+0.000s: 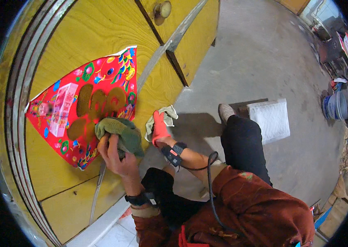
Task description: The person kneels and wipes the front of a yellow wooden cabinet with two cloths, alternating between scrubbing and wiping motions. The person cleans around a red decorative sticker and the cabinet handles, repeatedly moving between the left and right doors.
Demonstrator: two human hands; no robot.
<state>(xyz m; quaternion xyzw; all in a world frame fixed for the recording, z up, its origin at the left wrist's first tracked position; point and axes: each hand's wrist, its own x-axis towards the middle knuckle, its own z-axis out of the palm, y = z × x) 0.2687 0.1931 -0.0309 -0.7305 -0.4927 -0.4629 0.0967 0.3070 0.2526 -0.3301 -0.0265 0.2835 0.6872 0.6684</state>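
Observation:
My left hand (pixel 118 158) is bare and closed around a folded green cloth (pixel 126 133). That cloth lies against the lower edge of a red diamond-shaped paper decoration (pixel 87 82) with a large gold-brown character and colourful fish. The paper is fixed flat on a yellow wooden cabinet (pixel 153 78), and its top corner curls slightly away. To the right, my right hand (pixel 160 128) wears a coral-coloured glove. Its fingers grip a pale, crumpled cloth (pixel 168 113) beside the cabinet's edge.
A round knob (pixel 164 9) sticks out of the cabinet. On the concrete floor (pixel 248 57) lies a white rectangular pad (pixel 269 120), next to my shoe (pixel 226 112). A bucket (pixel 337 105) and assorted clutter line the far right. A black cable (pixel 210 173) loops along my right arm.

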